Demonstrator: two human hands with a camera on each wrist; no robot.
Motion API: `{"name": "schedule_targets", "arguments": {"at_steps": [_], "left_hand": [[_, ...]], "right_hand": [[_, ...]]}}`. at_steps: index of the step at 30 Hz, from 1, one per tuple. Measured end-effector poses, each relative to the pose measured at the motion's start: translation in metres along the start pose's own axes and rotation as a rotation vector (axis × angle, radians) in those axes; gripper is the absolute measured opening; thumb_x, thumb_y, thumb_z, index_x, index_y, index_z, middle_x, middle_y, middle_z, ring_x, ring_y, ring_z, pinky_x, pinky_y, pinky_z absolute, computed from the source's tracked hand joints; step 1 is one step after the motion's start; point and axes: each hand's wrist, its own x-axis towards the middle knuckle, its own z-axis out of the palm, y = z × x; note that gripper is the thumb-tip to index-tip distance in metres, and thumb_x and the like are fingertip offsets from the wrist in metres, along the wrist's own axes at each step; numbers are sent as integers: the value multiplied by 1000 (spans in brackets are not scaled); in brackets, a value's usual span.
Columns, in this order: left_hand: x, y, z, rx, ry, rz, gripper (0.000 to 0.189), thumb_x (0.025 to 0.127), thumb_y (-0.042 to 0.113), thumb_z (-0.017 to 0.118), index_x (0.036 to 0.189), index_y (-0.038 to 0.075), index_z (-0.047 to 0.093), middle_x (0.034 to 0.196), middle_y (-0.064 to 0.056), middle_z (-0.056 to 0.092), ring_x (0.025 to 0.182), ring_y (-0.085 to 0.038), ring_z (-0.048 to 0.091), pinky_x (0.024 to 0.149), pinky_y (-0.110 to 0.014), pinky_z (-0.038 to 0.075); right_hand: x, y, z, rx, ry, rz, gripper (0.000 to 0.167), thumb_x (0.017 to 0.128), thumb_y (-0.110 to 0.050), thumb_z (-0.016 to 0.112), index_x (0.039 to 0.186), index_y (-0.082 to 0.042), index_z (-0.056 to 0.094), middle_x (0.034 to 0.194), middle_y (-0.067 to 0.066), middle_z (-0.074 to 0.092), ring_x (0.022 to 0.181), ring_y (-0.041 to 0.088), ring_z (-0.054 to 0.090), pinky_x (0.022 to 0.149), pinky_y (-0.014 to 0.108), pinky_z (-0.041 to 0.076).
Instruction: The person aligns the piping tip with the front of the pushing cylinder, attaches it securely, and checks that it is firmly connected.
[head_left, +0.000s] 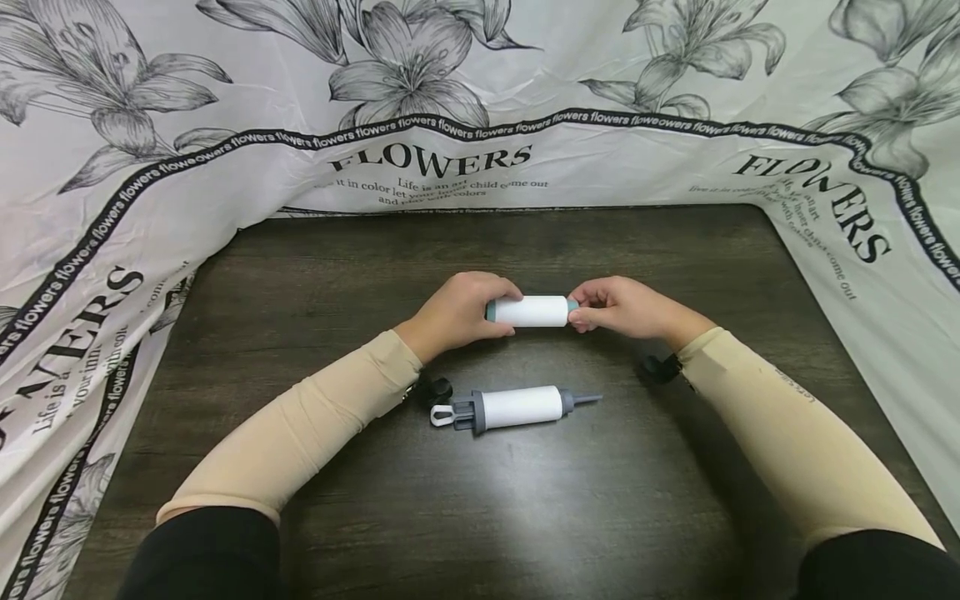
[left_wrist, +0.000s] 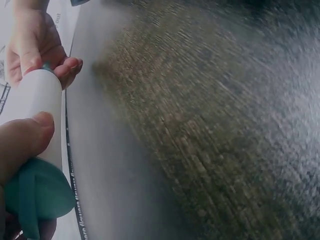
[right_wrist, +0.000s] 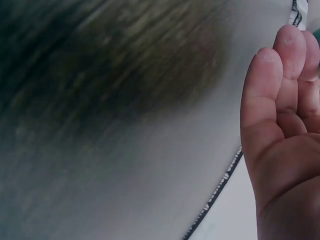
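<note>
Over the table's middle, my left hand [head_left: 459, 313] grips a white hand pump [head_left: 532, 311] with teal ends, fingers and thumb around its left end. In the left wrist view the pump's teal end and pull handle [left_wrist: 37, 192] lie under that hand's thumb. My right hand [head_left: 622, 308] pinches the teal tip at the pump's other end. The right wrist view shows only the outer fingers [right_wrist: 263, 85] and part of the palm. Nearer the body lies a second hand pump [head_left: 522, 407], white with grey ends, a looped handle and a thin nozzle pointing right.
The dark wood-grain table [head_left: 525, 508] spreads beneath both arms. A white flower-printed cloth [head_left: 465, 167] hangs behind the table and along both sides. Black wrist cameras are strapped below each hand, the left one [head_left: 437, 389] close to the grey pump's handle.
</note>
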Motion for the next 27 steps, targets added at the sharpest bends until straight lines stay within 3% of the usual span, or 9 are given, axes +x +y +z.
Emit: {"name": "schedule_targets", "arguments": {"at_steps": [6,10,14,20,27], "left_hand": [[0,-2,1,3,-13,-6,43,81,15,96,119,6,77,118,-7,77,107,-21,71,92,-35,56],[0,-3,3,11,-34,-37,44,82,18,95,119,6,76,117,-7,76,106,-20,70,92,-35,56],[2,-4,6,-2,-52,-56,44,83,19,95,119,6,74,116,-7,75,103,-19,69,91,-34,55],[-1,-7,8,-32,-79,-118,44,80,20,97,116,8,74,110,-4,74,97,-17,67,87,-34,55],[-3,-9,11,-37,-100,-171,46,81,22,96,119,9,74,112,-3,75,99,-16,67,89,-34,54]], "right_hand": [[5,1,1,-45,-22,-9,21,106,-21,70,115,-3,71,96,4,75,85,23,67,78,36,58],[7,-2,-1,-224,-3,-34,24,104,-28,72,117,-8,73,99,-1,72,87,21,58,76,37,48],[8,-9,-7,-375,-19,-78,22,103,-29,74,116,-11,75,102,-3,68,101,23,53,84,43,45],[17,-11,-7,-404,-100,-103,25,101,-31,76,116,-11,76,98,-4,67,103,26,51,85,45,42],[19,-9,-5,-431,-98,-98,28,101,-30,77,118,-8,76,96,-3,66,101,27,50,85,45,40]]}}
